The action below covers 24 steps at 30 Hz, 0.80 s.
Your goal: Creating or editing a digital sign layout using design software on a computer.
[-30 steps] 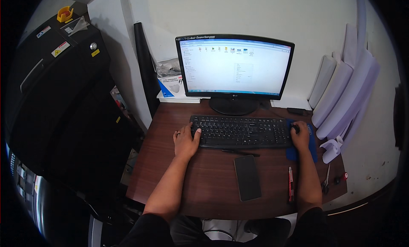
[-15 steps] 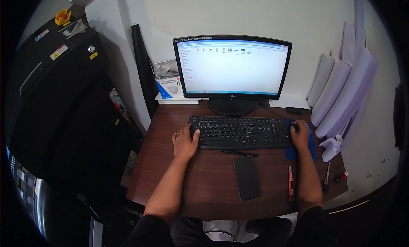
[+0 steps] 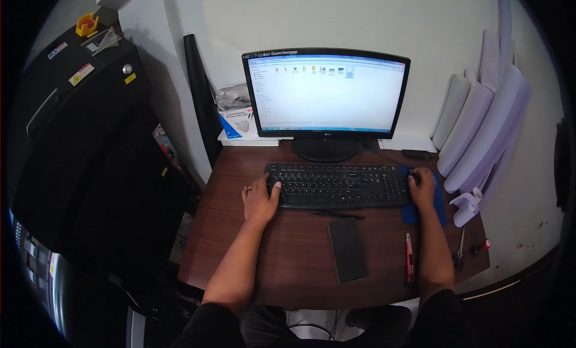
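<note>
My left hand rests at the left end of a black keyboard, fingers apart, thumb on its edge; it holds nothing. On a blue mouse pad to the right, my right hand is wrapped over a dark computer mouse, most of which the hand hides. Behind the keyboard a black monitor shows a file window with a row of icons, the last one highlighted. A dark smartphone lies face up between my forearms, with a black pen above it.
A red cutter knife and scissors lie near my right forearm on the brown desk. White paper rolls lean against the wall at right. A large black machine stands at left. A box sits beside the monitor.
On the screen, the last icon in the row is now highlighted and faint details show along the window's bottom. Both hands have stayed in place.
</note>
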### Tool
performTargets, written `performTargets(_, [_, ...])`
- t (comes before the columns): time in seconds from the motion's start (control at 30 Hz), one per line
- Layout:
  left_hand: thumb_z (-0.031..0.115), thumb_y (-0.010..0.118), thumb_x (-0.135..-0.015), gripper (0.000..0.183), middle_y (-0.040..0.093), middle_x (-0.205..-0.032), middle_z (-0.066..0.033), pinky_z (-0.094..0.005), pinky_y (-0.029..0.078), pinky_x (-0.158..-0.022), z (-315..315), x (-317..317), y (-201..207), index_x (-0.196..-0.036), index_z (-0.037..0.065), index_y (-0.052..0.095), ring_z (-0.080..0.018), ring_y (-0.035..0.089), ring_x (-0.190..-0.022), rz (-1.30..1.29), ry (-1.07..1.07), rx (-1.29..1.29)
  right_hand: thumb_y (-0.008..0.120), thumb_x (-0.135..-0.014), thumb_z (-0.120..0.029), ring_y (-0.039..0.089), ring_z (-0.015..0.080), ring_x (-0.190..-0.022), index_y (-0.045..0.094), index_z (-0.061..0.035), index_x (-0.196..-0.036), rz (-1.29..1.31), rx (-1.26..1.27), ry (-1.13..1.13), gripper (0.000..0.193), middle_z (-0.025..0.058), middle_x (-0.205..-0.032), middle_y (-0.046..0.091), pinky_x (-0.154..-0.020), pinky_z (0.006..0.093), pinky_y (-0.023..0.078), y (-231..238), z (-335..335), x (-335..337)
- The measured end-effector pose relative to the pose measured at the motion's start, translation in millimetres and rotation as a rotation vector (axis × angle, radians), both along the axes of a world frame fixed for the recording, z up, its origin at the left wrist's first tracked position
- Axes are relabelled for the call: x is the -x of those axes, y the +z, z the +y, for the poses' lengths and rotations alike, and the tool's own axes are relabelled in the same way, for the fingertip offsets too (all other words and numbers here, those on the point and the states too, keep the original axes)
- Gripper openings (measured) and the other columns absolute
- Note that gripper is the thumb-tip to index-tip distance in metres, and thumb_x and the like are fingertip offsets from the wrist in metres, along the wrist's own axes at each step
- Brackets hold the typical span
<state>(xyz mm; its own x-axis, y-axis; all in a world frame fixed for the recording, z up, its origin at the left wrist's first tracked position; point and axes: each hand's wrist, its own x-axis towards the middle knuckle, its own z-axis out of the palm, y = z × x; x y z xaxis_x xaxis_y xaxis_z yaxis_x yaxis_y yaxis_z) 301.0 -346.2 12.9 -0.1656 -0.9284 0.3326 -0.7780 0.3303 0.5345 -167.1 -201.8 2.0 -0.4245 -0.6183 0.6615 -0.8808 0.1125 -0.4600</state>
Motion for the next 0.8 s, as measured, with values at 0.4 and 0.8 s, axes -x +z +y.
performTargets(0.4, [0.050, 0.050, -0.101, 0.059, 0.057, -0.141, -0.0179, -0.0523, 0.022, -0.120, -1.2, -0.6, 0.2, -0.142, 0.007, 0.051, -0.0370, 0.048, -0.136, -0.002, 0.000, -0.022, 0.074, -0.077, -0.005, 0.064, 0.0367, -0.101, 0.064, -0.0023, -0.097, 0.007, -0.001, 0.015, 0.022, 0.0164, -0.104, 0.064, -0.089, 0.0420, 0.051, 3.7, -0.7, -1.8])
performTargets(0.8, [0.051, 0.047, -0.101, 0.062, 0.055, -0.143, -0.0170, -0.0508, 0.021, -0.121, -0.6, -0.8, 0.3, -0.145, 0.007, 0.049, -0.0358, 0.047, -0.137, -0.022, 0.002, -0.026, 0.071, -0.076, -0.006, 0.063, 0.0374, -0.098, 0.062, -0.0038, -0.095, 0.006, -0.020, 0.044, 0.021, 0.0147, -0.102, 0.064, -0.086, 0.0443, 0.050, 3.0, 0.4, -1.7])
